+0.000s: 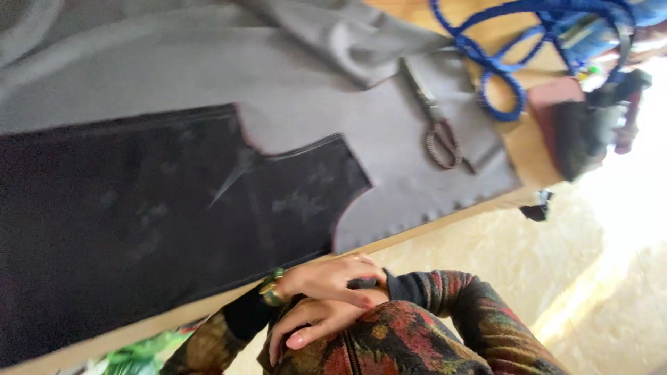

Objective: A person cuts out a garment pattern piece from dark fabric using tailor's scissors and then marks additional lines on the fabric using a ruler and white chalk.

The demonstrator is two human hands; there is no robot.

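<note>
Your left hand (330, 278) lies fingers-curled over your right hand (316, 325), both empty, at the wooden table edge (417, 229); just beyond, black cut fabric panel (160, 215) on grey cloth (313, 90), metal scissors (434, 118) farther off

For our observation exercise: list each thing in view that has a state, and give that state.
Dark cut fabric piece: flat on the grey cloth.
Grey cloth: spread out, bunched at the far end.
Metal scissors: closed, untouched.
Blue braided cord: loosely looped.
Left hand: empty.
Right hand: empty, beneath the left.
</note>
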